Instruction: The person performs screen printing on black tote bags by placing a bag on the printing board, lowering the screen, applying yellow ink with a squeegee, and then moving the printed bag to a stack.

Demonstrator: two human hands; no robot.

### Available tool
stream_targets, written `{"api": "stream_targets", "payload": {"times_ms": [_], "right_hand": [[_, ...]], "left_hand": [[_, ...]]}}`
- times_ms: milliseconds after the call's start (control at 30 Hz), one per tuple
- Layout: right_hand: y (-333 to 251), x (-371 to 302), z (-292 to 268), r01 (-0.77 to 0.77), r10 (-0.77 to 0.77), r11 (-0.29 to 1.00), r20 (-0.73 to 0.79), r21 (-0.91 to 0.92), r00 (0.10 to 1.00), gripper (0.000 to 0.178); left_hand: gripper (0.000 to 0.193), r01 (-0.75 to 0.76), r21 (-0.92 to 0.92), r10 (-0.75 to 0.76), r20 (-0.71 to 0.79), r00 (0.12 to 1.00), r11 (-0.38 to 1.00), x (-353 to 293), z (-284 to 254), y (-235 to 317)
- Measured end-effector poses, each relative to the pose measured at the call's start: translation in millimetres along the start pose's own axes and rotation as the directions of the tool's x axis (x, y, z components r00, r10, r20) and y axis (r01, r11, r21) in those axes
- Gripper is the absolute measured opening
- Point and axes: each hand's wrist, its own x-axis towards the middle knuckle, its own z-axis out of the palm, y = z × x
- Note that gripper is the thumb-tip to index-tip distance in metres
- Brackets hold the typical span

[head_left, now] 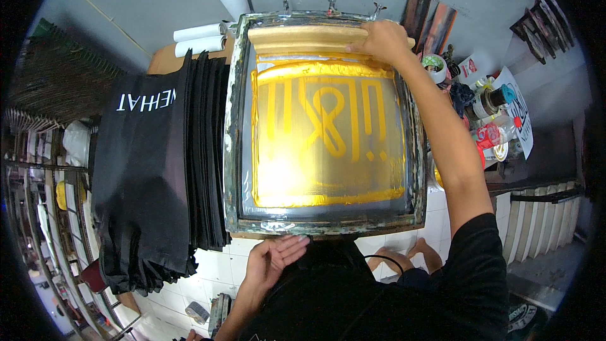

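Note:
A screen-printing frame (233,170) with a worn, paint-chipped rim lies in front of me. Thick gold ink (315,71) is banded across the far part of its mesh and along the sides and near edge, and a looping line design shows through the middle. Across the far end rests a long wooden squeegee (297,39), its blade edge hidden. My right hand (385,41) grips the squeegee near its right end. By the frame's near edge is my left hand (276,261), palm up, fingers extended and slightly bent, holding nothing; whether it touches the rim I cannot tell.
Black fabric pieces (151,151) hang in a thick stack left of the frame. White rolls (201,39) lie beyond them. Metal clamps (332,5) line the far edge. Tape, bottles (499,132) and tubs crowd the right side. Another person's bare feet (426,254) show on the tiled floor.

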Motion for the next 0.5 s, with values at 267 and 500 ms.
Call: {"api": "stream_targets", "payload": {"times_ms": [267,500], "right_hand": [[-8,-26,13,-0.103,0.102,0.995,-0.029,-0.016,0.994,0.081],[-28,-38,10,-0.084,0.084,0.995,-0.008,-0.051,0.996,0.074]], "left_hand": [[0.032,-0.572,0.79,0.679,0.545,0.492,-0.22,80,144,161],[0.032,-0.112,0.549,0.355,0.668,0.654,-0.828,190,198,291]]}}
